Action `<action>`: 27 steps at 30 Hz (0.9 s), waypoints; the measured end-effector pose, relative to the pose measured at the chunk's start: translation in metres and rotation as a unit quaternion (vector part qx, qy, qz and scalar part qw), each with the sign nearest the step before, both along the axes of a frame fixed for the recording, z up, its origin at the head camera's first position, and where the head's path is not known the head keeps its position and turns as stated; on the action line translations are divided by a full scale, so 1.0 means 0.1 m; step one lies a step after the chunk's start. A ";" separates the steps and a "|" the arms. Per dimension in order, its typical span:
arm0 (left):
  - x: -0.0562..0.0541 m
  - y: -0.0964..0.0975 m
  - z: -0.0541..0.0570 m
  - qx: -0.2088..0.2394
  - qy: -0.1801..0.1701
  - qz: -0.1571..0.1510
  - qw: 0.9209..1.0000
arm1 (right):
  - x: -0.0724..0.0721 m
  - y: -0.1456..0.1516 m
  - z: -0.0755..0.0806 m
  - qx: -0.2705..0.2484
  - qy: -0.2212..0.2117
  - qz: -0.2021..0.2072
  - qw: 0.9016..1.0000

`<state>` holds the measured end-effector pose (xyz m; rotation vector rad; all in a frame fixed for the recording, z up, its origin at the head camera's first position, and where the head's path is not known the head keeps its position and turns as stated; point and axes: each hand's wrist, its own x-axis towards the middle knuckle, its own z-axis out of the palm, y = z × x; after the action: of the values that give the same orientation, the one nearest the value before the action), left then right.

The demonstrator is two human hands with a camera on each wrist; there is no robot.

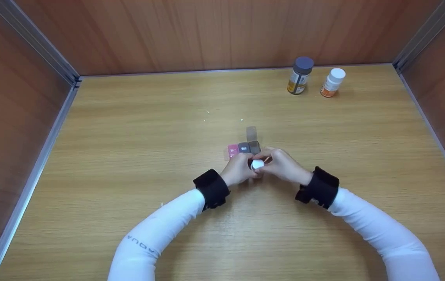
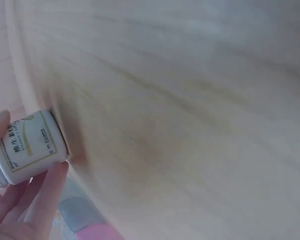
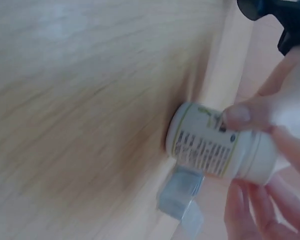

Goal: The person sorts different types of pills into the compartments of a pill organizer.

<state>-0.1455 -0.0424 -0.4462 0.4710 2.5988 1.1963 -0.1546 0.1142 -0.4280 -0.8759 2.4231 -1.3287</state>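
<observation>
A white pill bottle point(image 2: 34, 147) with a printed label is between my two hands, its white cap point(image 1: 258, 164) facing up in the head view. My left hand point(image 1: 238, 170) grips the bottle's body. My right hand point(image 1: 283, 166) has its thumb and fingers curled about the cap end. The bottle's base is close to the tabletop in the right wrist view. Just beyond the hands lies a small pill organizer point(image 1: 244, 148) with pink, dark grey and brownish compartments. Its brownish lid point(image 1: 251, 133) stands open at the right end; the hands hide the organizer's near part.
Toward the back right stand a dark-capped bottle point(image 1: 299, 76) and a white-capped bottle point(image 1: 332, 82) with an orange label. A few tiny white bits lie on the wooden table point(image 1: 136, 128) beyond the organizer. Wood panels point(image 1: 222, 35) enclose the back and sides.
</observation>
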 end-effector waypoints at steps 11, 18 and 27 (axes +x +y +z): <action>0.01 -0.01 0.00 0.034 -0.045 0.021 0.998 | -0.18 0.13 -0.02 0.003 -0.061 0.141 0.988; 0.01 0.00 -0.01 0.032 -0.026 0.011 0.999 | -0.16 0.22 0.00 -0.011 -0.089 0.091 0.992; 0.00 0.01 -0.03 0.017 0.014 -0.001 1.000 | 0.02 0.16 -0.09 0.010 -0.039 -0.065 0.997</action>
<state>-0.1451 -0.0418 -0.4495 0.5013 2.6049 1.2431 -0.1530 0.1298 -0.4366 -0.6590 2.4641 -1.3546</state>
